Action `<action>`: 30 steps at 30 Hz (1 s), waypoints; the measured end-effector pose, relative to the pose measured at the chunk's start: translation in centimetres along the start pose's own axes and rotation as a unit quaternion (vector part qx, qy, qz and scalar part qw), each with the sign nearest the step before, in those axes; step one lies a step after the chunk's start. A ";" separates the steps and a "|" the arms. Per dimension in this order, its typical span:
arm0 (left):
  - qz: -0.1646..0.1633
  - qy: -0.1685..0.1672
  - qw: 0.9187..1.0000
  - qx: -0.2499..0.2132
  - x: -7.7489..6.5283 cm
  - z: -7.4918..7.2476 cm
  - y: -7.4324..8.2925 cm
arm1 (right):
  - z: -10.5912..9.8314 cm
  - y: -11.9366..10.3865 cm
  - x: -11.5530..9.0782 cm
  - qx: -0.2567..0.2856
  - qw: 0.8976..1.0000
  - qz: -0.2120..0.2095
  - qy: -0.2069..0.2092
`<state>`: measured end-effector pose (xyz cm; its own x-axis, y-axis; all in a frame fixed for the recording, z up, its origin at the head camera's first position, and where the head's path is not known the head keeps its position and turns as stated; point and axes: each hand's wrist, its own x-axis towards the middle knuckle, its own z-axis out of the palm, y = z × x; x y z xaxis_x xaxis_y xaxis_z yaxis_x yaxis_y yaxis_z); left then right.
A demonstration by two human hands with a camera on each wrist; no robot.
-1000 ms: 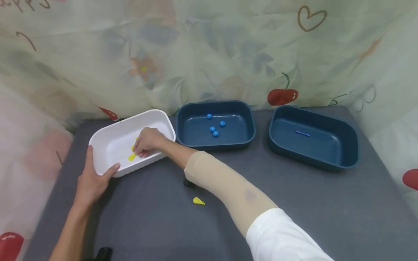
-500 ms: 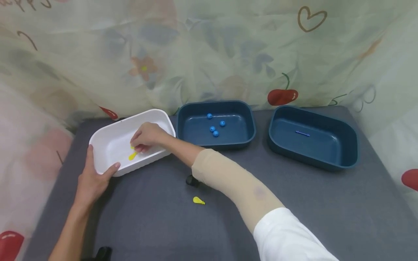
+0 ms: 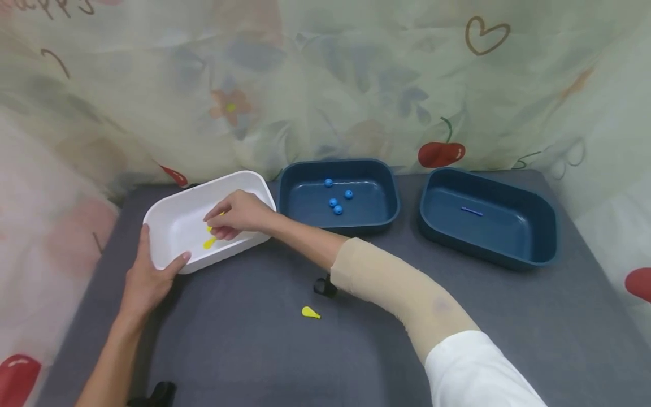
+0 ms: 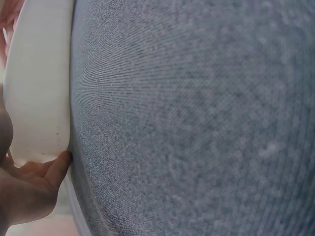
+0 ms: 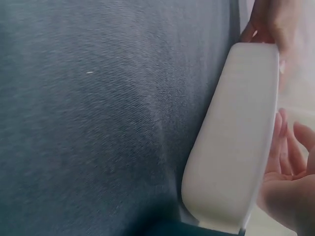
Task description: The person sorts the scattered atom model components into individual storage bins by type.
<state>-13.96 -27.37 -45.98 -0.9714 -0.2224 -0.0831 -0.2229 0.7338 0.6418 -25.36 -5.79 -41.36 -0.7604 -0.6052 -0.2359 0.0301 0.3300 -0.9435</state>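
In the head view my left hand [image 3: 148, 281] grips the near left corner of a white plastic tray [image 3: 189, 265], thumb on the front side and fingers round the end. My right hand [image 3: 240, 213] is inside the tray with bent fingers, over small yellow bulb-shaped pieces [image 3: 209, 243]. A bit of yellow shows between its fingers; whether they pinch it cannot be told. From the right wrist view, the right hand [image 5: 290, 182] shows past the tray's rim, thumb apart from the fingers. Another yellow bulb-shaped piece [image 3: 311, 312] lies on the grey cloth in front.
Beside the white tray stands a dark blue tray [image 3: 339, 226] with several blue beads [image 3: 348, 194]. Farther right, a second dark blue tray [image 3: 508, 212] holds a small purple stick [image 3: 472, 211]. A patterned curtain [image 3: 356, 73] hangs behind the grey table [image 3: 244, 339].
My right hand has drawn back slightly up and right within the white tray, and its forearm has swung right. The left hand keeps its grip. The view has shifted slightly.
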 end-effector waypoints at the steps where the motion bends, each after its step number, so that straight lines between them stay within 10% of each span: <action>1: 0.002 0.001 1.000 0.000 0.0 0.0 0.0 | -0.1 0.0 -0.4 0.007 1.000 -0.009 0.000; 10: -0.006 0.001 1.000 0.006 0.0 -0.1 0.0 | -0.3 1.3 -4.2 0.048 0.996 -0.065 -0.041; 30: -0.014 -0.008 1.000 0.006 -0.2 0.1 0.1 | -2.7 5.2 -11.0 -0.080 0.988 -0.117 -0.065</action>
<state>-13.83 -27.20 -45.94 -0.9660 -0.2326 -0.1125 -0.2504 0.7356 0.6294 -18.59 4.59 -43.03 -0.6439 -0.7633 -0.0533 -0.2483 0.2743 -0.9290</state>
